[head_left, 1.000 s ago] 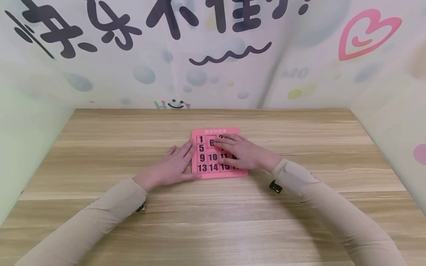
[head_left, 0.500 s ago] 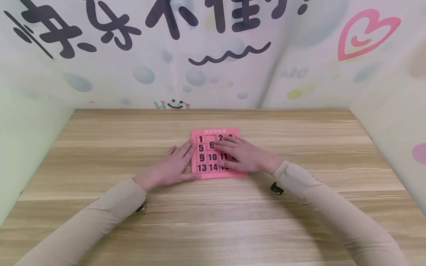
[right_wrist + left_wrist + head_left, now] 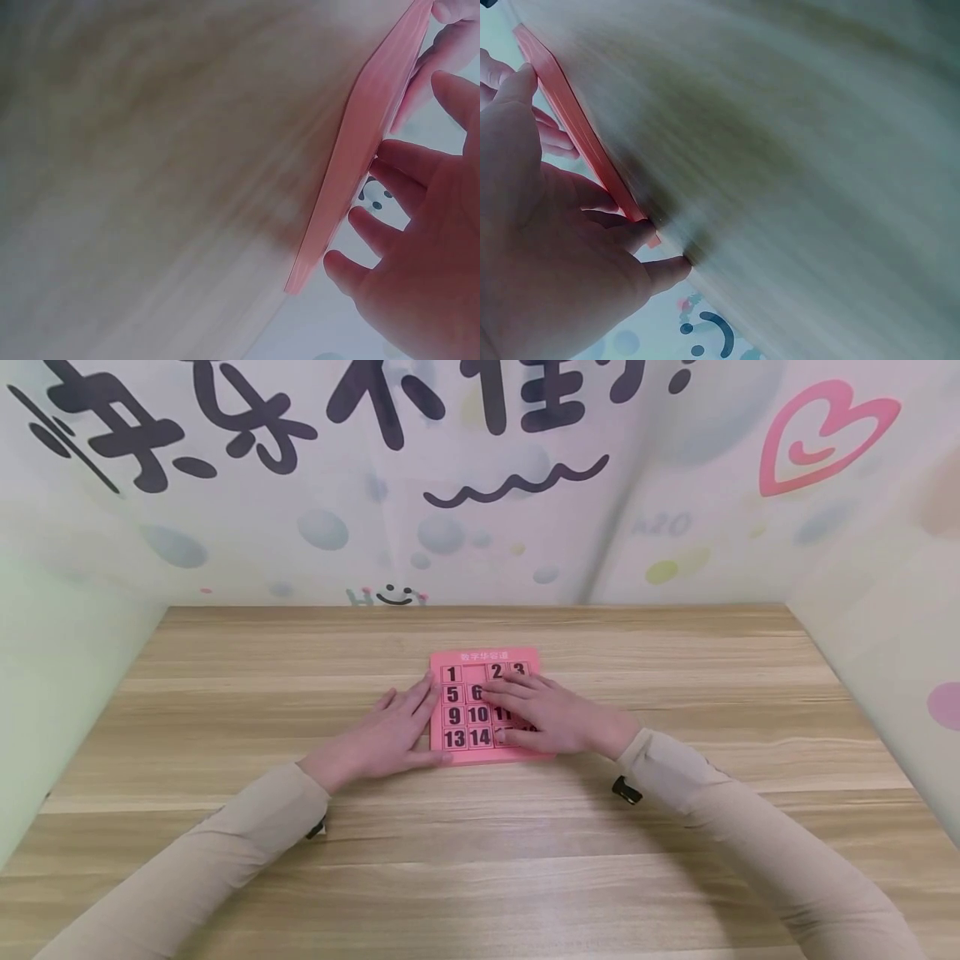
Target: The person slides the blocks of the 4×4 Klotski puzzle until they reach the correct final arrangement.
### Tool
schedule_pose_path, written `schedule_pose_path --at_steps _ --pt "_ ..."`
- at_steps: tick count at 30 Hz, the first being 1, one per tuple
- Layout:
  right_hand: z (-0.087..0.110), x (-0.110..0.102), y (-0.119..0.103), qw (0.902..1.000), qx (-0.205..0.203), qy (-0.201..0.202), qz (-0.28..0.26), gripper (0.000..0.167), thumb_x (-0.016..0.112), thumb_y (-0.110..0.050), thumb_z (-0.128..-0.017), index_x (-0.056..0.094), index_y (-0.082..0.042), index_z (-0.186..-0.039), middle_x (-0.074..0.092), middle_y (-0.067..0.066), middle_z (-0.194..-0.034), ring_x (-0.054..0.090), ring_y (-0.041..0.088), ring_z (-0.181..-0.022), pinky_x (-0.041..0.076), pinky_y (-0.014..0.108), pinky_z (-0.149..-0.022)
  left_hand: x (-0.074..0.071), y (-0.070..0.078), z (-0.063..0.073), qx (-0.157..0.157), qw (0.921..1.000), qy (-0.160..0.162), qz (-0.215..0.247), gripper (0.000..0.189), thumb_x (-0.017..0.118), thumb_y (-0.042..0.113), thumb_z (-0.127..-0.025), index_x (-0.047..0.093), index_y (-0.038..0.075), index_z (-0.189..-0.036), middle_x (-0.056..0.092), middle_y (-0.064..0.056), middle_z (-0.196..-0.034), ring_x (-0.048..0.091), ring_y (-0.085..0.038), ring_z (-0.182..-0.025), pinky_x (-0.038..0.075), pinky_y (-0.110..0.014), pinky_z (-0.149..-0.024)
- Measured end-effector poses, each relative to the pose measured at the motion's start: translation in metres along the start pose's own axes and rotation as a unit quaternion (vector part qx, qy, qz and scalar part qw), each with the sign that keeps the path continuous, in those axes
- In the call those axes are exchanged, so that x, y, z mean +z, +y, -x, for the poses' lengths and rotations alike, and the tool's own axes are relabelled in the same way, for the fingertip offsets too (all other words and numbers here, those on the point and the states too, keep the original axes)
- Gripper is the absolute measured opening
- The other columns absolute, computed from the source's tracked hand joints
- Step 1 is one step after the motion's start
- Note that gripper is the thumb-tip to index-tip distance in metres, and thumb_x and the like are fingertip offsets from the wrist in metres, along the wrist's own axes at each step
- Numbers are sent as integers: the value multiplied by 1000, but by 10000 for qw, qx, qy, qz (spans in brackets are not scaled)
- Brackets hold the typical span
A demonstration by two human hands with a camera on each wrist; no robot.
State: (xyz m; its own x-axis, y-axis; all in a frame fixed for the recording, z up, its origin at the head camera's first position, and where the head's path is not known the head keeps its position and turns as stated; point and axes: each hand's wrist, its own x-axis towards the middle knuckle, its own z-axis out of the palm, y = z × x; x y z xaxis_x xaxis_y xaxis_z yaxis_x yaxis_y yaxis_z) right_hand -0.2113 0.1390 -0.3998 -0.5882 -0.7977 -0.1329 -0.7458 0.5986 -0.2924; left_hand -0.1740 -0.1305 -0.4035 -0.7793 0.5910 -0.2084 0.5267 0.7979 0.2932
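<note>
A pink number sliding puzzle lies on the wooden table in the head view, black numerals on its tiles. The top row shows an empty slot between the 1 and the 2. Along the puzzle's left side my left hand rests with extended fingers, its thumb at the near left corner. My right hand lies over the right part, fingers relaxed, a fingertip on the 6 tile beside the 5. It hides several tiles there. Both wrist views show the puzzle's pink side edge with fingertips against it.
A pale printed wall with dark lettering and a pink heart rises behind the table's far edge. Side walls close in on the left and right. Beige sleeves cover both forearms, with a dark strap piece under the right cuff.
The 6 tile has slid toward the person, from partway into the top row down level with the 5. My right hand has moved slightly nearer with it; my left hand stays put.
</note>
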Motion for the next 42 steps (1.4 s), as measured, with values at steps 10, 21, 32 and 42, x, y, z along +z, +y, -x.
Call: schedule_pose_path --at_steps 10,21,32,42 --pt "3 0 -3 9999 42 -84 82 64 43 -47 -100 33 -10 -151 24 5 -158 14 31 -145 11 51 -116 0 0 0 -10 10000 12 -1 98 47 64 -92 9 -3 -152 0 -19 -159 8 -33 -145 8 -54 -115" --pt "4 2 -7 9998 145 -102 32 66 44 -48 -99 30 -12 -153 22 3 -158 12 31 -145 10 51 -116 1 0 1 2 10000 13 -29 97 49 62 -92 9 -4 -152 -1 -19 -159 7 -34 -145 8 -54 -115" --pt "6 2 -6 9999 101 -90 -28 65 43 -49 -100 31 -12 -152 23 3 -158 13 31 -145 10 50 -116 1 0 0 23 9999 28 -97 96 48 61 -93 10 -4 -152 0 -20 -158 8 -34 -145 9 -54 -115" --pt "9 -3 -3 9999 -24 120 -92 60 46 -42 -100 36 -9 -150 30 7 -155 18 34 -143 12 53 -115 2 -1 1 46 9999 78 -129 98 47 63 -92 10 -4 -152 1 -20 -158 9 -35 -144 8 -55 -115"
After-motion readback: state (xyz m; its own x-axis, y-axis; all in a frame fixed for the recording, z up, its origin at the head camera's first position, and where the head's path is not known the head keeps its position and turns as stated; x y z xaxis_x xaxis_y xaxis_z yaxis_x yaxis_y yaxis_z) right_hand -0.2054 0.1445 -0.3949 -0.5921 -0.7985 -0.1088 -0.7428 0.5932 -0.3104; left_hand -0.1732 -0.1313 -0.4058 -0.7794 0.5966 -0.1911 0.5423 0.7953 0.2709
